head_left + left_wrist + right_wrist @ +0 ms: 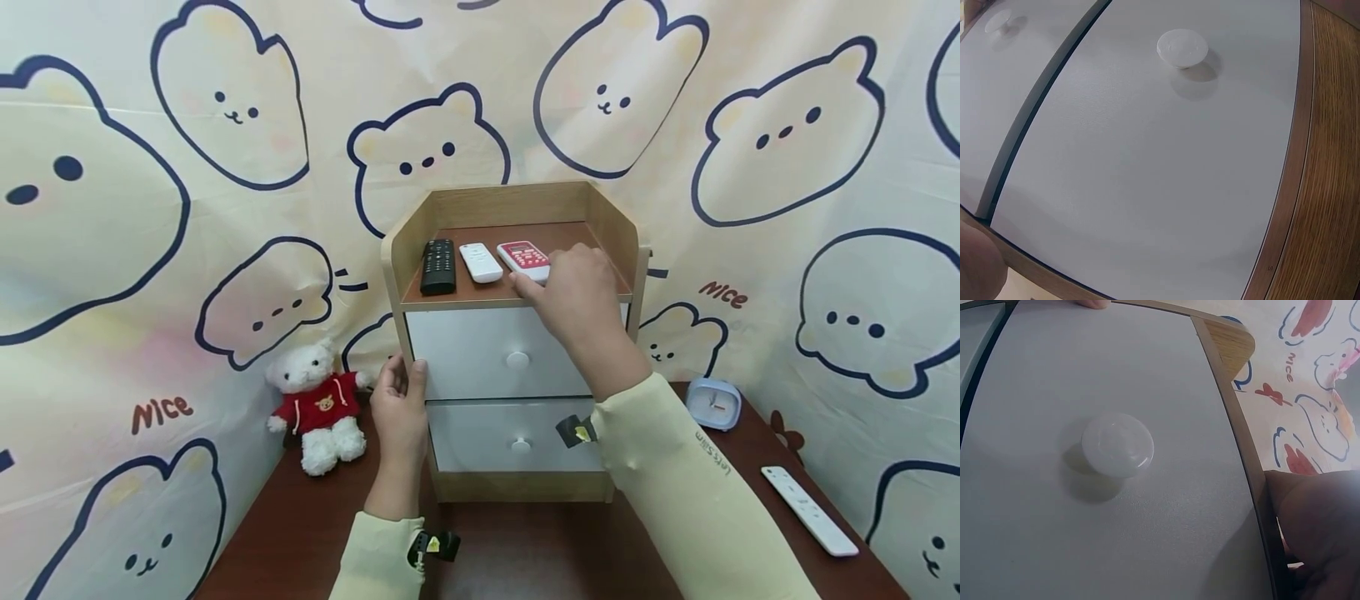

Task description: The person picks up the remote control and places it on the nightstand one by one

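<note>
Well, the right hand [573,292] reaches up and leftward, knuckles on top, thumb and fingers pinching the near end of the red-faced device [522,255]. That lies on the cabinet's [513,487] top, right of the white remote [481,263], its long axis slanting back-left, display end rearward. The left hand [399,408], thumb up, touches the cabinet's left edge; whether it grips, I cannot tell.
</note>
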The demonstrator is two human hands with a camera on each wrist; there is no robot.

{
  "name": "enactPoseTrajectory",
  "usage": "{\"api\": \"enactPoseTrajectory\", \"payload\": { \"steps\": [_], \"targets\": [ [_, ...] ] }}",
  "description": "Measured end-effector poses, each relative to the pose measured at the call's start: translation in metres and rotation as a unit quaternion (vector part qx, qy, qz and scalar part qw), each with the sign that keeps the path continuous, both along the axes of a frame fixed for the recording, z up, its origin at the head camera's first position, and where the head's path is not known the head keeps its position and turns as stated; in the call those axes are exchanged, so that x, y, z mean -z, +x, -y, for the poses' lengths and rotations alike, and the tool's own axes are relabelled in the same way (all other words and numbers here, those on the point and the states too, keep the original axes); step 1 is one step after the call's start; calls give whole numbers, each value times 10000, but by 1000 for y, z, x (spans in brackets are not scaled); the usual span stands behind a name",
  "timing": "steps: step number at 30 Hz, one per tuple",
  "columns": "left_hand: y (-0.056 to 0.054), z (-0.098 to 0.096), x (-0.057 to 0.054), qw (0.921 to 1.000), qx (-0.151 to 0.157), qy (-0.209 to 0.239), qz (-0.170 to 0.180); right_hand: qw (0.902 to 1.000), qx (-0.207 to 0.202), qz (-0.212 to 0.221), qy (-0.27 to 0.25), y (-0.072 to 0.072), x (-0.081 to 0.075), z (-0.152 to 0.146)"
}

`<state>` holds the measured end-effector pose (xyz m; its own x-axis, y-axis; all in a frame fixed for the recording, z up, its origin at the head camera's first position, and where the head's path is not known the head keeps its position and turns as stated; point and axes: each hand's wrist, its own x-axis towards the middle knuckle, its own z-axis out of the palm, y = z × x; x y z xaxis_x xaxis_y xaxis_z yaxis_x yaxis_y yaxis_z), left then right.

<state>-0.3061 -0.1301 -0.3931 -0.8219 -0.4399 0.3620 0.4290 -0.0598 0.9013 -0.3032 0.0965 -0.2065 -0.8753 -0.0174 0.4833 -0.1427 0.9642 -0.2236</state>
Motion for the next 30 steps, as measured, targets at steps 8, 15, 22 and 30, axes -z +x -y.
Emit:
{"api": "enactPoseTrajectory", "payload": {
  "steps": [8,15,22,30],
  "targets": [
    [-1,-3,3,10000,16,57,-1,9996,-170,-59,-228,7,9,-5],
    [2,-6,4,9999,-38,122,-4,9571,-1276,-2223,-1354,28,65,-26],
    [3,-4,1,9999,-80,39,-66,9099,-2153,-3078,-1760,68,175,-30],
    [3,-3,-1,10000,-75,4,-66,9645,-1252,-904,-2141,93,269,-35]
  ]
}}
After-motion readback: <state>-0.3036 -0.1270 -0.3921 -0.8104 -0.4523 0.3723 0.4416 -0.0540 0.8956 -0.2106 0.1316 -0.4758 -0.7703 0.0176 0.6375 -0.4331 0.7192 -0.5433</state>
